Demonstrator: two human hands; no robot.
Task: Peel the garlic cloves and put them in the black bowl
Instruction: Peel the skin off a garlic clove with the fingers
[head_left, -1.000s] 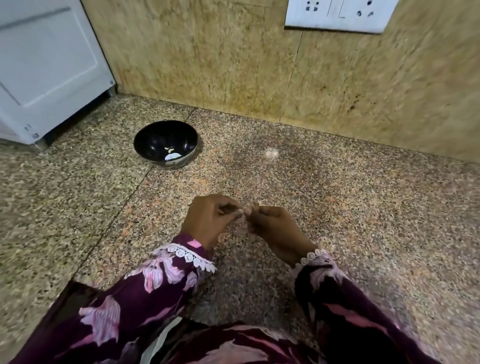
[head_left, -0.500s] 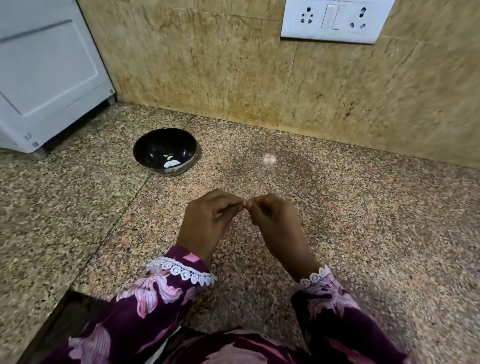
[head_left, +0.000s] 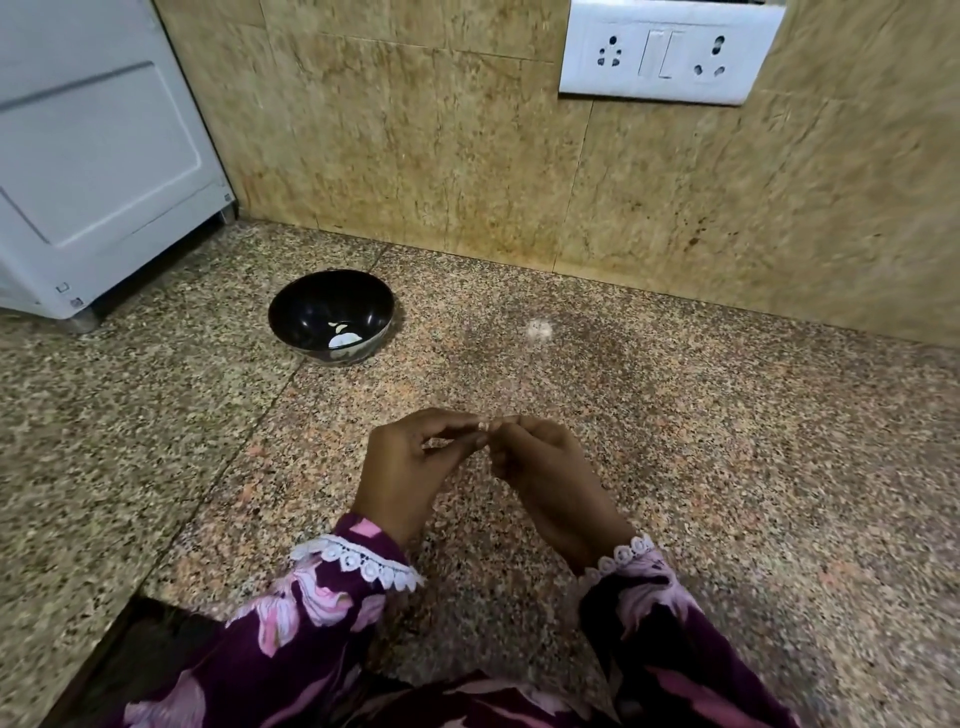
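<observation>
My left hand (head_left: 410, 467) and my right hand (head_left: 540, 467) meet fingertip to fingertip above the speckled granite counter (head_left: 727, 467). Between them they pinch a small pale garlic clove (head_left: 483, 426), mostly hidden by the fingers. The black bowl (head_left: 291, 317) stands on the counter to the far left of my hands, with a few pale peeled pieces at its bottom. A small whitish bit (head_left: 540, 328), perhaps garlic or skin, lies on the counter beyond my hands.
A white appliance (head_left: 93, 156) stands at the far left beside the bowl. A tiled wall (head_left: 415, 156) with a white socket panel (head_left: 670, 52) rises behind the counter. The counter edge drops off at the lower left.
My hands have lifted slightly and stay joined at the fingertips on the clove. The view has tilted upward, showing more of the wall.
</observation>
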